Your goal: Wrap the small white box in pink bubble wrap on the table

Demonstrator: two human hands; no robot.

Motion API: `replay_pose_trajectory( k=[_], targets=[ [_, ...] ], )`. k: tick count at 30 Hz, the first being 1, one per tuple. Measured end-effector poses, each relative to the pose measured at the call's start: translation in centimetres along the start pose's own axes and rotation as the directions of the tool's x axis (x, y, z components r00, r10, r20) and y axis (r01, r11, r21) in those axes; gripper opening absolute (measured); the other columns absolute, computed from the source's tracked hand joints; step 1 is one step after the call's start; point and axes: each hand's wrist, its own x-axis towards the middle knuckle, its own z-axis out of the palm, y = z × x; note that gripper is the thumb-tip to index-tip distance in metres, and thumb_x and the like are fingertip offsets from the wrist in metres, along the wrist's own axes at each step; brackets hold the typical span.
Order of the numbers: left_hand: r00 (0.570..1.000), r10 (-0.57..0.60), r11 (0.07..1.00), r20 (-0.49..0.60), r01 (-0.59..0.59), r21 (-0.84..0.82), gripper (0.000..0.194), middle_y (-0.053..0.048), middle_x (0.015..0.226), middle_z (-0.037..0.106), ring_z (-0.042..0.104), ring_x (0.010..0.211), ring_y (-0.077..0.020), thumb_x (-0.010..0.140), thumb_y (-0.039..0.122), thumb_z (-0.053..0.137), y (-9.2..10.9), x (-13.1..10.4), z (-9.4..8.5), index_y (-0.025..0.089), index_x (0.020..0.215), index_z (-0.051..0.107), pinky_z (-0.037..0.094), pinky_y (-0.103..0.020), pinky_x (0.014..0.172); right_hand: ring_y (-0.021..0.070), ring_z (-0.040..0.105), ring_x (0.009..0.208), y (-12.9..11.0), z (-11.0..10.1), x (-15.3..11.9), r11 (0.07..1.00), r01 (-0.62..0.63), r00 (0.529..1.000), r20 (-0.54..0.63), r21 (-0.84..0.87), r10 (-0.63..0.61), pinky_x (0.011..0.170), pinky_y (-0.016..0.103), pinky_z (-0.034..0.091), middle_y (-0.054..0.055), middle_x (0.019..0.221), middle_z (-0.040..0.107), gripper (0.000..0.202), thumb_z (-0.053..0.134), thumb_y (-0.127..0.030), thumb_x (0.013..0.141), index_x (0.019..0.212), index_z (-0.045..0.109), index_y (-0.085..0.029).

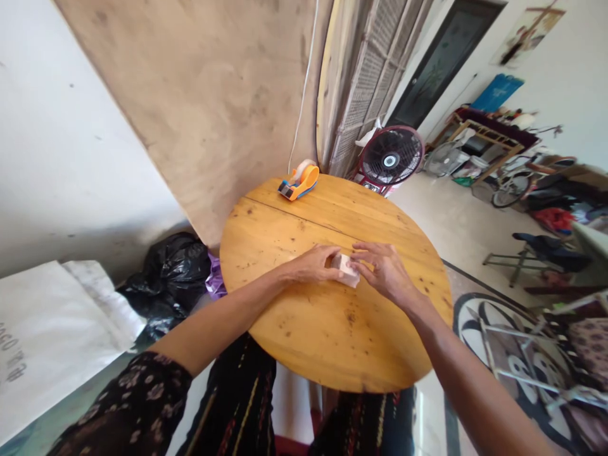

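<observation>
A small white box is between my two hands, low over the middle of the round wooden table. My left hand grips its left side, with the thumb on the near side and the fingers curled around the far side. From the right, my right hand has its fingertips on the top and right side of the box, while the index finger stretches out beyond it. The fingers partly cover the box, and any print on it is too small to read. An orange tape dispenser with a roll of tape stands at the table's far edge.
A dark red fan stands behind the table. Black plastic bags and a white sack lie at the left. A wooden board leans on the wall. On the right are a metal rack and a folding stool.
</observation>
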Motion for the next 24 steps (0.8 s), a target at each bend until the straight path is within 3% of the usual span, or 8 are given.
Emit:
replay_pose_trajectory(
  k=[8, 15, 20, 24],
  targets=[
    [0.999, 0.038, 0.999, -0.015, -0.038, -0.01, 0.039, -0.005, 0.093, 0.065, 0.056, 0.082, -0.0204, 0.074, 0.037, 0.066, -0.4, 0.0, 0.0, 0.017, 0.107, 0.064, 0.042, -0.03, 0.073, 0.0269, 0.066, 0.095, -0.2, 0.6, 0.1, 0.997, 0.037, 0.999, -0.005, -0.073, -0.037, 0.089, 0.048, 0.038, 0.007, 0.107, 0.074, 0.02, 0.053, -0.028, 0.091, 0.086, 0.072, -0.024],
    [0.999, 0.029, 0.999, -0.035, -0.029, -0.013, 0.036, -0.005, 0.089, 0.066, 0.057, 0.081, -0.0209, 0.076, 0.038, 0.065, -0.4, 0.1, 0.1, 0.016, 0.104, 0.066, 0.043, -0.031, 0.073, 0.0253, 0.067, 0.1, 0.2, 1.7, 0.1, 0.996, -0.075, 0.99, -0.118, 0.05, 0.08, 0.09, 0.045, 0.041, 0.008, 0.105, 0.074, 0.018, 0.051, -0.026, 0.089, 0.081, 0.067, -0.023],
    [0.999, 0.013, 1.0, -0.05, -0.013, -0.009, 0.036, -0.006, 0.089, 0.066, 0.057, 0.081, -0.0212, 0.077, 0.04, 0.062, -0.4, 0.0, 0.1, 0.016, 0.104, 0.065, 0.044, -0.032, 0.073, 0.0261, 0.066, 0.101, 0.4, 2.1, 0.4, 0.97, -0.164, 0.977, -0.108, 0.18, 0.185, 0.088, 0.044, 0.045, 0.009, 0.109, 0.071, 0.015, 0.051, -0.027, 0.088, 0.08, 0.062, -0.022],
    [0.999, 0.003, 0.999, -0.046, -0.005, -0.045, 0.049, -0.008, 0.102, 0.067, 0.06, 0.092, -0.0248, 0.075, 0.041, 0.066, -0.7, 0.0, 0.3, 0.017, 0.117, 0.061, 0.046, -0.035, 0.081, 0.0267, 0.065, 0.102, 0.2, 1.7, 0.7, 0.941, -0.223, 0.963, -0.091, 0.255, 0.253, 0.086, 0.044, 0.047, 0.01, 0.11, 0.07, 0.015, 0.05, -0.029, 0.088, 0.079, 0.059, -0.022]
  ],
)
